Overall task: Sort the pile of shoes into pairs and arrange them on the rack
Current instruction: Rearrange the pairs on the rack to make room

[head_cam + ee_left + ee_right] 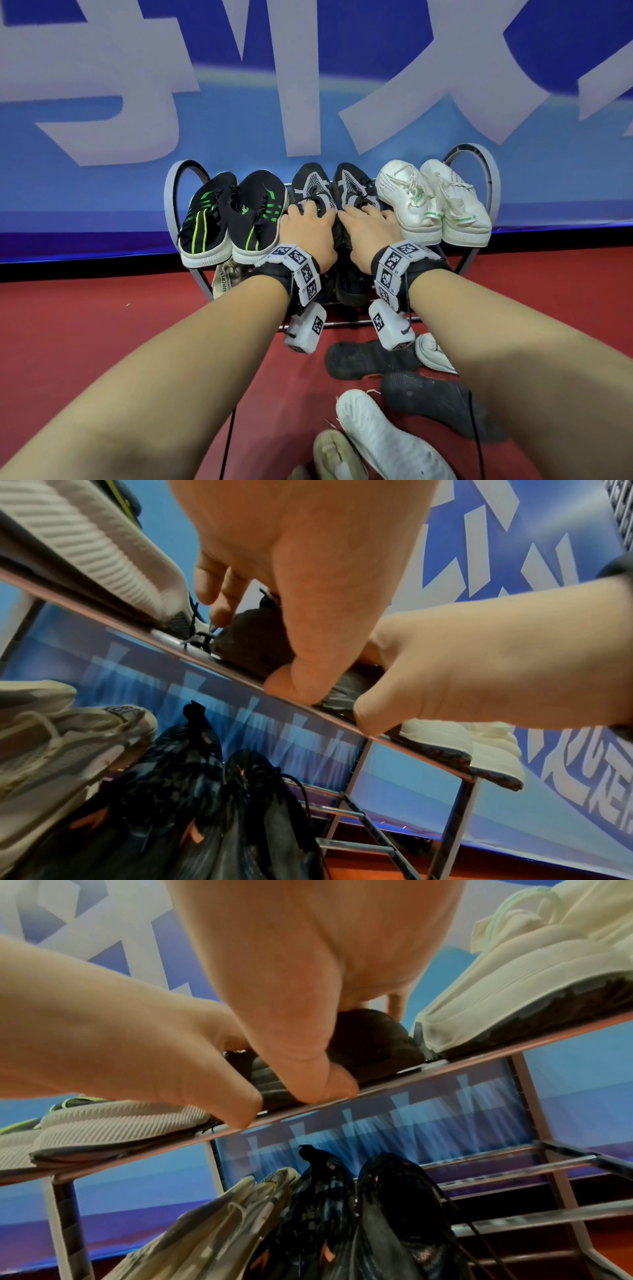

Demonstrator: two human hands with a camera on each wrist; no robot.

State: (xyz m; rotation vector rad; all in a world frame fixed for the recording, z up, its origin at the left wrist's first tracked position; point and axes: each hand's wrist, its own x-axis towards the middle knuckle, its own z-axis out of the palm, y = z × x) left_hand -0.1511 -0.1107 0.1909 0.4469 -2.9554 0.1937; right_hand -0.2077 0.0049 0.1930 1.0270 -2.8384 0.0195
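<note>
1. On the rack, the top shelf carried the black-and-green pair at far left.
2. Left hand sat on the left grey-black knit shoe, fingers curled over it, thumb at the heel.
3. Right hand gripped the right grey-black knit shoe likewise.
4. White pair stood far right.
5. Loose shoes lay on the red floor.

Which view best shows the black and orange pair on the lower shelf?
The right wrist view: the black and orange pair sits side by side, uppers visible. The left wrist view shows it blurrier. In the head view the hands and wrists mostly hide it.
</note>
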